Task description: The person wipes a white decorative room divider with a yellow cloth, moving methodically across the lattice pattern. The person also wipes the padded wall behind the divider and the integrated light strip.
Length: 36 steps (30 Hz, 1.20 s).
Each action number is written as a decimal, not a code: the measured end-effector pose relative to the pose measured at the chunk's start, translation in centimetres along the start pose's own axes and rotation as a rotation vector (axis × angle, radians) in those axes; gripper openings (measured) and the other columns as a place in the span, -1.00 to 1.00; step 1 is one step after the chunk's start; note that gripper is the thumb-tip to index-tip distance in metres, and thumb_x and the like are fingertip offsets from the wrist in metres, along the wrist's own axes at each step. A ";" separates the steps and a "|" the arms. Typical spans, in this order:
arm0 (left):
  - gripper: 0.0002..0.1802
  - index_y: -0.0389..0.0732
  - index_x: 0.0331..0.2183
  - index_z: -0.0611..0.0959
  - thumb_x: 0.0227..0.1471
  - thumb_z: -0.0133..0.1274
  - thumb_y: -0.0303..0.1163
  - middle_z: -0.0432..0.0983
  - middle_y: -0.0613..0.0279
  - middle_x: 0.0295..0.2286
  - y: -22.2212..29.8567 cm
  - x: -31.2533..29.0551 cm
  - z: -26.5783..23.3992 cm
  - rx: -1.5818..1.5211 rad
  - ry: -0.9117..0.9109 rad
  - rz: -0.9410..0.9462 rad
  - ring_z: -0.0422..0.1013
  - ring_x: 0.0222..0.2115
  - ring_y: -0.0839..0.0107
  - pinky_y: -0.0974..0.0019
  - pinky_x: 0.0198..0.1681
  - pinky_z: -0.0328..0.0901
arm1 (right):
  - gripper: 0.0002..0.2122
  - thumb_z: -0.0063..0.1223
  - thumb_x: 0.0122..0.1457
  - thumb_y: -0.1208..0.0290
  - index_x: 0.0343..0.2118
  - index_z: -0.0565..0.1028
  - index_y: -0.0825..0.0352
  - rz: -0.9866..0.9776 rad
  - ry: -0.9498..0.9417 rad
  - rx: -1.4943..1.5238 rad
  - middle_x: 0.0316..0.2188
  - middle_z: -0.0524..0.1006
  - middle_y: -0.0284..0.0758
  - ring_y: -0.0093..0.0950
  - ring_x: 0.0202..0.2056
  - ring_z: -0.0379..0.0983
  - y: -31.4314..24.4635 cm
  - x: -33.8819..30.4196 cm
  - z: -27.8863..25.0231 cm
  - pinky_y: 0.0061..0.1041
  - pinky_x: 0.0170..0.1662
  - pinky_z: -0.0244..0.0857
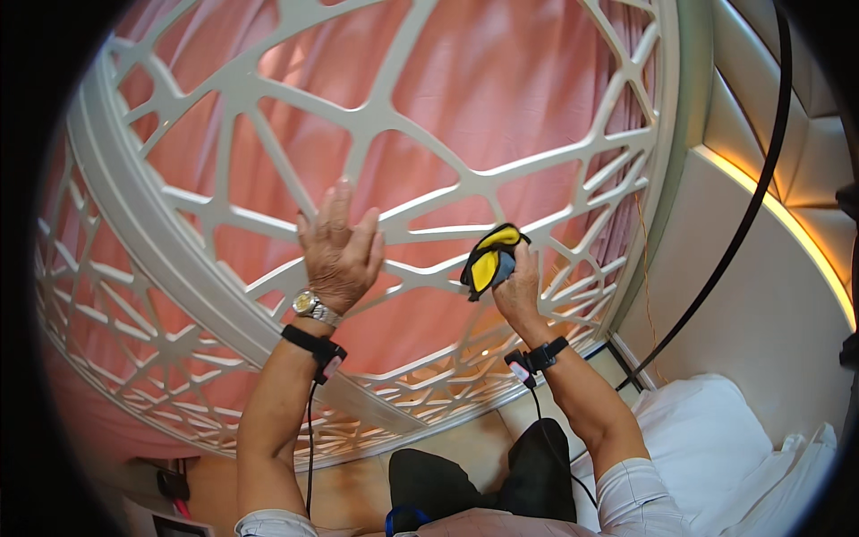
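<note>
A white openwork lattice screen (246,88) stands before me, with a pink curtain (465,85) behind its gaps. My left hand (338,246) rests against the lattice bars with its fingers spread, holding nothing. A watch and a black strap with a small device sit on that wrist. To its right, my right hand (517,286) is closed on a crumpled yellow, black and grey cloth (488,261), held at a lattice bar. The fingers are partly hidden by the cloth. Another black strap with a device is round my right wrist.
A broad white frame post (152,224) curves down the left side. At right are a panelled wall with a glowing strip (787,210) and a black cable (747,224) crossing it. White bedding (702,425) lies at the lower right, beside the tiled floor (465,443).
</note>
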<state>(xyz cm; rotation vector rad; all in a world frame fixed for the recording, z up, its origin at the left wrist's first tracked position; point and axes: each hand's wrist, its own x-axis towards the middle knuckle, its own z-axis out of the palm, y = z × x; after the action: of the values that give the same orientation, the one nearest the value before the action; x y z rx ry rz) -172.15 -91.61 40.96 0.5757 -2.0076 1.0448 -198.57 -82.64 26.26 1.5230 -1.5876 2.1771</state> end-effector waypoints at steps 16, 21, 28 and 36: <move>-0.30 -0.19 0.25 0.54 0.08 0.36 -0.42 0.31 -0.28 0.36 2.2 -10.7 -5.9 -0.468 -0.022 -0.166 0.31 0.34 -0.28 -0.27 0.39 0.24 | -0.66 0.33 0.14 0.67 -0.02 0.61 0.28 -0.406 -0.111 0.029 -0.27 0.50 -0.22 -0.22 -0.33 0.50 -13.3 2.2 10.2 -0.27 -0.27 0.41; -0.11 -0.28 0.49 0.17 0.34 0.24 -0.32 0.43 -0.15 0.26 3.3 -13.1 -8.7 -1.002 0.006 -0.773 0.48 0.19 0.17 0.14 0.26 0.39 | -0.62 0.25 0.13 0.71 0.02 0.60 0.27 -0.367 -0.425 0.168 -0.22 0.54 -0.14 -0.10 -0.23 0.57 -15.7 -2.0 13.3 -0.17 -0.18 0.48; -0.54 -0.27 0.20 0.58 0.32 0.26 -0.52 0.65 0.15 -0.02 0.4 -16.7 -10.2 -1.198 0.210 -1.101 0.59 -0.06 0.39 0.29 0.05 0.52 | -0.49 0.21 0.27 0.71 0.29 0.46 0.33 -0.130 -0.928 0.642 0.02 0.63 -0.02 -0.10 0.05 0.63 -20.1 -6.1 14.8 -0.26 0.07 0.52; -0.62 -0.04 0.07 0.76 0.24 0.30 -0.23 0.50 -0.10 0.29 -8.9 -15.1 -17.1 -0.046 0.388 -0.419 0.43 0.26 -0.17 -0.30 0.35 0.21 | -0.59 0.28 0.24 0.66 0.16 0.54 0.36 -0.768 -0.182 -0.052 0.15 0.55 -0.05 -0.03 0.17 0.49 -19.4 3.6 13.0 -0.13 0.20 0.43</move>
<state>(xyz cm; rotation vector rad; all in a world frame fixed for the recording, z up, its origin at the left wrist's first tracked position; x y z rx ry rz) -149.76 -81.84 38.98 0.6754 -1.4863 0.7804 -181.32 -84.84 42.30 1.9250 -0.8414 1.5879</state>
